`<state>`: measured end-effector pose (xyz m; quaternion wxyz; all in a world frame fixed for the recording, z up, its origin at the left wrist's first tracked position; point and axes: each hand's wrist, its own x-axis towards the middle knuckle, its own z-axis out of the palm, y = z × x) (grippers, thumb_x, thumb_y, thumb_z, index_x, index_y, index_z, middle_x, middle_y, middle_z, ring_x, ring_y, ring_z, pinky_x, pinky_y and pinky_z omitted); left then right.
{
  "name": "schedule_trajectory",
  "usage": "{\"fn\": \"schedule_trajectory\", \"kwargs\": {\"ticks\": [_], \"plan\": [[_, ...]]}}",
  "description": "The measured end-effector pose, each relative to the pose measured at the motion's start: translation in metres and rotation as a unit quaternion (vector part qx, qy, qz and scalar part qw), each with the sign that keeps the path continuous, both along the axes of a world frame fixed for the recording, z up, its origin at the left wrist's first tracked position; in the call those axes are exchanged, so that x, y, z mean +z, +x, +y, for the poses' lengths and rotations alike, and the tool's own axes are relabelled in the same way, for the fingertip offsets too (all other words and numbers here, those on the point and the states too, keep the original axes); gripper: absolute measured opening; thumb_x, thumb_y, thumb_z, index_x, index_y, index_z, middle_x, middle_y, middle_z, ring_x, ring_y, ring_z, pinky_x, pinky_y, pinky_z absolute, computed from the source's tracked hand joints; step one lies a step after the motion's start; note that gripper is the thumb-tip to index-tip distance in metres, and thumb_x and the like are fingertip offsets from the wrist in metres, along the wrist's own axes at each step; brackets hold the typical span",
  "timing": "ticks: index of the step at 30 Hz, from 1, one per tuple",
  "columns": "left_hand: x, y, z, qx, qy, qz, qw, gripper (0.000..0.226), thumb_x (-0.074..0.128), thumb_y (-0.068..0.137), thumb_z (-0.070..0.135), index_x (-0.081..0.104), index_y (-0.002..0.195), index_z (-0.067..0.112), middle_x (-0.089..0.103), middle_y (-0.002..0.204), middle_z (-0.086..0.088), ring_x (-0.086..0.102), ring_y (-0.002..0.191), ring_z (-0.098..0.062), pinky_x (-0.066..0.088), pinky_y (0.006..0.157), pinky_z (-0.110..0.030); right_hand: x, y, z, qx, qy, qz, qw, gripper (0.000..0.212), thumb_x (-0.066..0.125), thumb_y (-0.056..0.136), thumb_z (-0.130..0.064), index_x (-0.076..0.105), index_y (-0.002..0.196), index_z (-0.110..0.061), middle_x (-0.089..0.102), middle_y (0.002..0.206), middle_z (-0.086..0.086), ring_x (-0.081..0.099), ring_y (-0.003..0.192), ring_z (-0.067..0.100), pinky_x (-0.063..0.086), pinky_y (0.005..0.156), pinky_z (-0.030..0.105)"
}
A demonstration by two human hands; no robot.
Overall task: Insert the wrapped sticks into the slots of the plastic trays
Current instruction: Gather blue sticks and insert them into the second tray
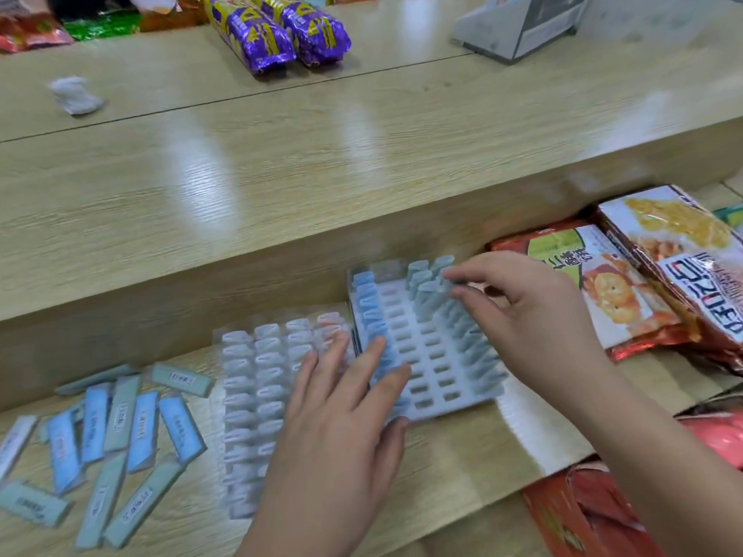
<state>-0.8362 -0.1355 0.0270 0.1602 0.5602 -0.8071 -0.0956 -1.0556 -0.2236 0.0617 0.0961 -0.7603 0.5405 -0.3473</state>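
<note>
The person is working midway through filling the white tray (406, 347), which is lying on the lower shelf (454, 476) just right of a clear tray (257, 379) whose slots are all looking empty. The right hand (534, 315) is reaching over the far end of the white tray, thumb and forefinger closing together on the top of a green stick (430, 289) that is standing upright there. Motion blur is making it hard to tell whether that stick is already seated in its slot or only being lined up over it. The left hand (341, 416) is lying flat with fingers straight and spread, the fingertips pressing on the tray's near left edge, over the column of blue sticks (372, 311), and so steadying the tray.

The column at the left and the rows of standing green sticks (470, 343) at the right are filled; the middle columns are showing bare slots. The loose sticks (120, 432) waiting their turn are lying scattered well to the left, beyond the clear tray.

The step in hand seems to be pressing this one stick home. The next move is likely calling for a push straight down until it stands level with its neighbours, then a reach across to the pile, while the left hand is holding the tray from sliding.
</note>
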Motion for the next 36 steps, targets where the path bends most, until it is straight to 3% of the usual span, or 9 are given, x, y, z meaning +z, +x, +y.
{"fn": "schedule_trajectory", "kwargs": {"ticks": [5, 9, 14, 19, 22, 25, 27, 30, 36], "plan": [[0.000, 0.000, -0.002, 0.004, 0.002, 0.006, 1.000, 0.041, 0.046, 0.093, 0.042, 0.051, 0.133, 0.037, 0.046, 0.152, 0.008, 0.033, 0.146, -0.026, 0.019, 0.117, -0.046, -0.012, 0.000, -0.018, 0.014, 0.017, 0.058, 0.998, 0.019, 0.063, 0.086, -0.033, 0.076, 0.099, -0.026, 0.073, 0.095, -0.011, 0.063, 0.091, 0.015, 0.047, 0.083, 0.030], [-0.001, 0.001, -0.003, 0.002, -0.005, 0.021, 1.000, 0.041, 0.050, 0.092, 0.038, 0.052, 0.132, 0.036, 0.047, 0.151, 0.006, 0.034, 0.146, -0.026, 0.023, 0.116, -0.049, -0.012, -0.004, -0.021, 0.034, 0.003, 0.086, 0.996, 0.013, 0.067, 0.089, -0.027, 0.076, 0.098, -0.025, 0.072, 0.095, -0.013, 0.060, 0.089, 0.014, 0.038, 0.080, 0.021], [0.000, -0.001, -0.003, 0.007, -0.008, 0.019, 1.000, 0.039, 0.049, 0.093, 0.039, 0.051, 0.132, 0.036, 0.048, 0.151, 0.007, 0.034, 0.146, -0.025, 0.024, 0.115, -0.050, -0.022, -0.003, -0.018, 0.049, -0.013, 0.118, 0.992, 0.022, 0.059, 0.090, -0.033, 0.078, 0.098, -0.025, 0.073, 0.094, -0.011, 0.060, 0.086, 0.020, 0.045, 0.073, 0.027], [-0.001, -0.003, -0.004, 0.011, -0.004, 0.000, 1.000, 0.040, 0.048, 0.092, 0.042, 0.051, 0.132, 0.036, 0.047, 0.151, 0.007, 0.036, 0.145, -0.027, 0.022, 0.115, -0.049, -0.016, 0.001, -0.013, 0.049, -0.044, 0.214, 0.975, 0.027, 0.054, 0.091, -0.032, 0.078, 0.101, -0.026, 0.072, 0.092, -0.008, 0.059, 0.085, 0.026, 0.049, 0.061, 0.030], [0.005, -0.002, -0.003, 0.011, 0.006, 0.007, 1.000, 0.040, 0.046, 0.093, 0.046, 0.052, 0.131, 0.036, 0.047, 0.152, 0.007, 0.035, 0.146, -0.026, 0.022, 0.118, -0.047, -0.011, 0.005, -0.012, 0.051, -0.043, 0.225, 0.972, 0.032, 0.050, 0.092, -0.032, 0.078, 0.103, -0.023, 0.073, 0.094, -0.004, 0.059, 0.086, 0.030, 0.053, 0.068, 0.039], [0.014, 0.010, 0.001, 0.029, 0.010, 0.039, 0.999, 0.040, 0.044, 0.096, 0.045, 0.052, 0.133, 0.034, 0.044, 0.153, 0.004, 0.028, 0.149, -0.023, 0.028, 0.119, -0.047, -0.004, 0.029, -0.003, 0.033, -0.050, 0.172, 0.983, 0.026, 0.056, 0.090, -0.023, 0.077, 0.106, -0.018, 0.073, 0.096, 0.001, 0.061, 0.087, 0.031, 0.051, 0.077, 0.043], [0.018, 0.031, 0.006, 0.057, 0.006, 0.071, 0.996, 0.040, 0.046, 0.096, 0.043, 0.052, 0.134, 0.032, 0.042, 0.154, 0.005, 0.025, 0.150, -0.021, 0.029, 0.118, -0.045, 0.002, 0.059, 0.009, 0.045, -0.040, 0.104, 0.993, 0.024, 0.058, 0.090, -0.022, 0.077, 0.103, -0.018, 0.073, 0.097, -0.001, 0.063, 0.089, 0.025, 0.049, 0.081, 0.038], [0.017, 0.079, 0.019, 0.116, -0.019, 0.114, 0.987, 0.036, 0.050, 0.097, 0.039, 0.057, 0.131, 0.029, 0.049, 0.146, 0.006, 0.038, 0.142, -0.018, 0.037, 0.113, -0.042, 0.010, 0.117, 0.026, 0.105, -0.019, 0.031, 0.994, 0.026, 0.053, 0.090, -0.027, 0.076, 0.101, -0.019, 0.071, 0.098, -0.006, 0.062, 0.092, 0.014, 0.045, 0.083, 0.025], [-0.006, 0.188, 0.062, 0.342, -0.023, 0.106, 0.934, 0.035, 0.052, 0.089, 0.043, 0.067, 0.116, 0.026, 0.063, 0.113, 0.008, 0.058, 0.105, -0.018, 0.046, 0.091, -0.037, -0.005, 0.231, 0.050, 0.211, 0.022, 0.066, 0.975, 0.024, 0.064, 0.085, -0.028, 0.071, 0.106, -0.022, 0.070, 0.101, -0.006, 0.063, 0.094, 0.018, 0.048, 0.082, 0.030]]}}
